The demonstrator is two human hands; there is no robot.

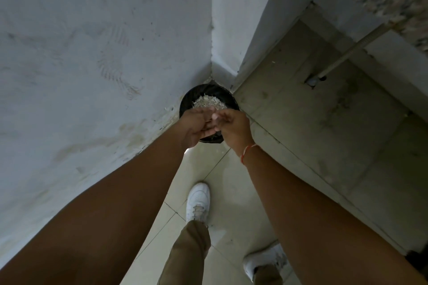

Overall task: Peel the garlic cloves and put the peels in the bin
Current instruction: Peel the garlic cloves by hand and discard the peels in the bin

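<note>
— So where are the peels [209, 101] right now?

— Mostly over the bin [185, 103], the small black one pushed into the corner where the two walls meet. A pale heap of them shows just past the fingertips, inside the rim. Whether that heap is falling or already lying in the bin, I can't tell.

— And the hands?

— Both are held together right above the bin's near edge. The left hand [194, 126] looks cupped with the palm turned up, fingers fairly loose. The right hand [234, 126] is curled over it, fingertips working at the left palm, as if brushing scraps off. A small pale bit sits where the two hands meet; I'd guess peel, but it's too small to be sure.

— How would that stuff handle?

— My guess is almost weightless, papery and brittle. It would crumble under a squeeze, cling to damp skin and drift on any draught. A few white flecks already lie on the floor by the bin.

— So how to take hold of it?

— I'd not pinch single flakes. Better to scoop a loose pile in a cupped palm, keep the hands low over the opening, then rub palm against fingers to shed the bits that stick
</note>
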